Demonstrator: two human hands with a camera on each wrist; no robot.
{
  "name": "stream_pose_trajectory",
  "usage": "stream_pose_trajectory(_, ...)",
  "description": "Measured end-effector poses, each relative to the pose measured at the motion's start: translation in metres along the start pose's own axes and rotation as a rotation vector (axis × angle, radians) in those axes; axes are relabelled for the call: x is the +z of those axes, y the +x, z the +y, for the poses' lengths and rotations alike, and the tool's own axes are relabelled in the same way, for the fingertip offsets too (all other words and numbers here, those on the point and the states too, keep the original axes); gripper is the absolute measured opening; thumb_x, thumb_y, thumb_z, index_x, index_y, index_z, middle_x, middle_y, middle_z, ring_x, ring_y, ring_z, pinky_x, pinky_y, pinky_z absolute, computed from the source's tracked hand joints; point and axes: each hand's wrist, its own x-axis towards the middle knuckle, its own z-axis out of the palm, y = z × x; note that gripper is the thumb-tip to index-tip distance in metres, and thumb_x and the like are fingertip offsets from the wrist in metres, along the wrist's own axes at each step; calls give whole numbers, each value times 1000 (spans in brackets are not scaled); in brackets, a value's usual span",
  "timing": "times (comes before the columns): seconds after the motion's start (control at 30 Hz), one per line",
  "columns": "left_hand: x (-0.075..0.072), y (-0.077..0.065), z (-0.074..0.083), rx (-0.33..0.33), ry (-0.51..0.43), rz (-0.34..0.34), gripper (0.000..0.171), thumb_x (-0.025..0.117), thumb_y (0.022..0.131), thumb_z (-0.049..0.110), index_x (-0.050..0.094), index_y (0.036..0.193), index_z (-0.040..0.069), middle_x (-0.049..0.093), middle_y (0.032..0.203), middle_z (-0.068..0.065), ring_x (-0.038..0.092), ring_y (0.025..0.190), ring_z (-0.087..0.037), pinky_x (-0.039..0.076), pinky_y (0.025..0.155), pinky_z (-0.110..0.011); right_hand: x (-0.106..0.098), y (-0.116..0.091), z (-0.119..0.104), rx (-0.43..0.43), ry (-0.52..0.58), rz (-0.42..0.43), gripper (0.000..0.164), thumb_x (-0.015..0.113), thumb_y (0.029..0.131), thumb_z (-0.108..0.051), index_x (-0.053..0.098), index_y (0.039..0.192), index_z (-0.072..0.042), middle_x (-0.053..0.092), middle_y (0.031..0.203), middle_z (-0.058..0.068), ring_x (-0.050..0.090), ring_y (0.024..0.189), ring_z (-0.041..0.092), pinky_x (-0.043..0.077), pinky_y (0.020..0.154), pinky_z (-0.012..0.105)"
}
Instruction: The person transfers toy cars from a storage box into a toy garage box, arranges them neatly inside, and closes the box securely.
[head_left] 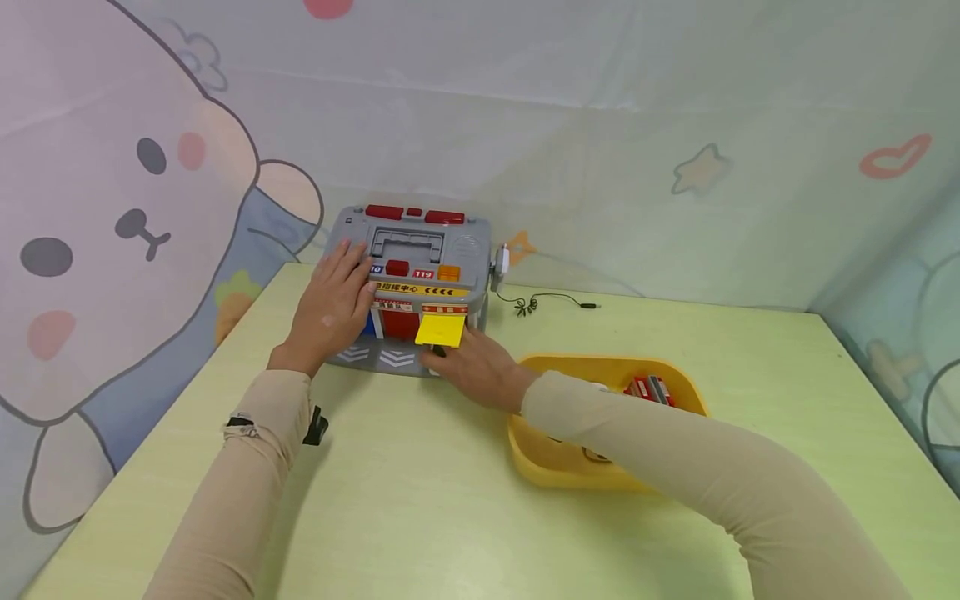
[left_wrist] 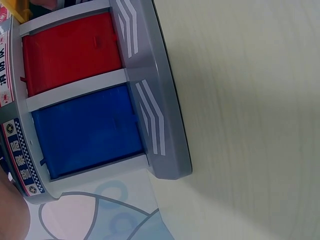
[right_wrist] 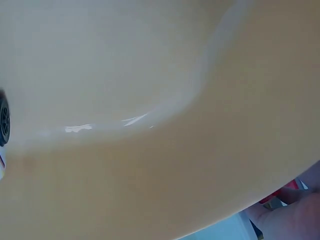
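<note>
A grey toy station (head_left: pixel 468 229) with a carry handle on its roof stands at the back of the table. My left hand (head_left: pixel 333 304) rests on its left roof edge, fingers extended. Below are a red garage door (left_wrist: pixel 75 52) and a blue garage door (left_wrist: pixel 87 130), both down. A yellow door flap (head_left: pixel 441 330) sticks out raised at the right bay. Beneath that flap my right hand (head_left: pixel 480 367) reaches in, fingers curled round a small dark thing (head_left: pixel 438 351); its kind is mostly hidden by the fingers.
A yellow bin (head_left: pixel 536 471) sits right of the station, under my right forearm, with a red toy vehicle (head_left: pixel 648 390) and other toys inside. A thin black cable (head_left: pixel 551 296) lies behind it. A patterned cloth (head_left: pixel 562 167) hangs behind the table.
</note>
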Motion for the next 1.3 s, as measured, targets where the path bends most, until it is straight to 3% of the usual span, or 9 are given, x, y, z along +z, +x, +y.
stream_pose_trajectory(0.17, 0, 0, -1, -10, -3, -10, 50, 39, 107, 25, 46, 146, -4, 34, 161, -20, 19, 154, -37, 17, 125, -56, -1, 0, -4, -1, -53, -48, 28, 52, 104, -22, 51, 132, -17, 53, 146, 2, 49, 128, 22, 41, 114, 35)
stream_pose_trajectory(0.3, -1, 0, -2, -10, -5, -19, 50, 38, 107, 25, 45, 146, -5, 33, 161, -20, 18, 155, -37, 15, 125, -55, -3, -1, -8, -12, -112, -123, 42, 48, 104, -30, 49, 142, -12, 51, 147, 2, 47, 130, 21, 40, 112, 36)
stream_pose_trajectory(0.43, -1, 1, -2, -16, -5, -21, 50, 38, 107, 26, 45, 147, -5, 33, 161, -20, 17, 155, -37, 13, 126, -54, -4, -3, -10, -23, -150, -143, 52, 47, 104, -35, 43, 150, -12, 49, 149, 4, 48, 128, 21, 42, 108, 35)
stream_pose_trajectory(0.7, -2, 3, -2, -17, -2, -23, 51, 39, 107, 27, 45, 147, -4, 33, 161, -19, 17, 155, -36, 13, 126, -54, -13, -6, -15, -16, -93, -149, 52, 45, 104, -36, 41, 150, -12, 45, 152, 11, 52, 124, 24, 45, 109, 36)
stream_pose_trajectory(0.83, -3, 2, -2, -24, 1, -36, 51, 39, 107, 27, 44, 148, -3, 32, 162, -19, 16, 155, -35, 12, 127, -53, -18, -10, -20, 1, -109, -202, 57, 44, 103, -41, 40, 149, -9, 35, 159, 16, 47, 134, 28, 39, 117, 43)
stream_pose_trajectory(1.1, -2, 2, -1, -28, 7, -40, 51, 39, 107, 27, 44, 148, -3, 32, 162, -18, 17, 155, -35, 13, 126, -53, -20, -9, -26, 32, -50, -354, 74, 43, 101, -57, 36, 154, -7, 23, 167, 11, 29, 153, 28, 29, 122, 45)
stream_pose_trajectory(1.3, 0, 1, -2, -24, 7, -31, 51, 39, 107, 27, 44, 148, -3, 32, 162, -18, 17, 155, -35, 13, 126, -53, -20, -8, -24, 18, -76, -361, 75, 40, 101, -60, 38, 154, -7, 25, 166, 11, 32, 151, 28, 29, 123, 44)
